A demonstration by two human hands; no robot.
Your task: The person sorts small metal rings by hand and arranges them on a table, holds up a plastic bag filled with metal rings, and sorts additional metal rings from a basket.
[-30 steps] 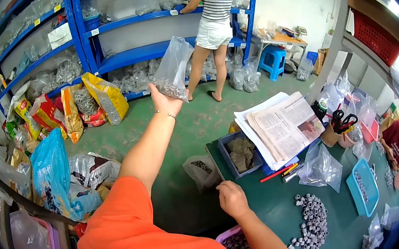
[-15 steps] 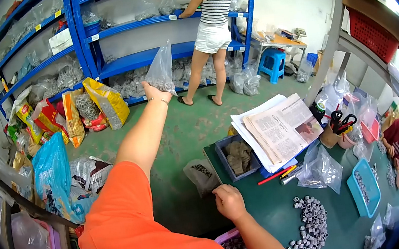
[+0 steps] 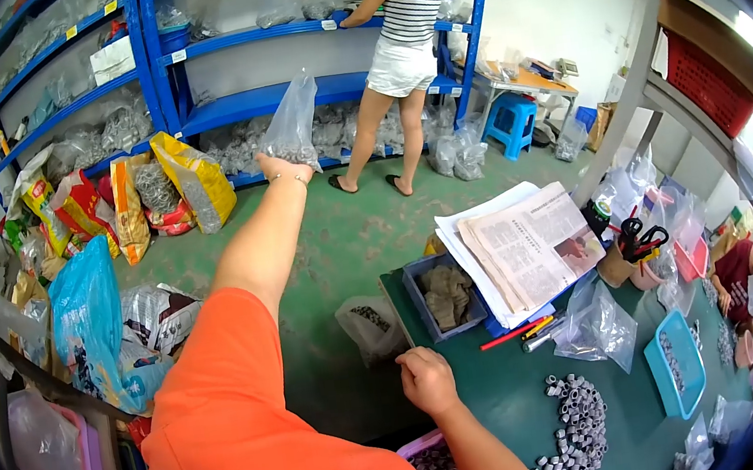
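Observation:
My left hand [image 3: 282, 169], on an outstretched arm, holds up a clear plastic bag [image 3: 292, 123] with small grey parts in its bottom. The palm is turned up beneath the bag, whose top stands upright. My right hand [image 3: 428, 379] is closed in a loose fist at the edge of the green table [image 3: 501, 408], with nothing visible in it. To its right lies a pile of small grey ring-shaped parts [image 3: 581, 431]. A blue-grey bin [image 3: 416, 291] with work gloves [image 3: 448, 297] stands just beyond that hand. Below the table edge is an open bag of dark parts [image 3: 369, 330].
Blue shelves [image 3: 276, 106] with bagged parts line the back, where another person [image 3: 409, 43] stands. Sacks [image 3: 191, 182] crowd the left floor beside a blue bag [image 3: 86, 318]. A newspaper [image 3: 533, 244], scissors [image 3: 640, 240] and a turquoise tray [image 3: 676, 363] sit on the table.
My left hand and the bag have shifted slightly left in view, with the bag still held. My right hand stays at the table edge, and the view has tilted a little.

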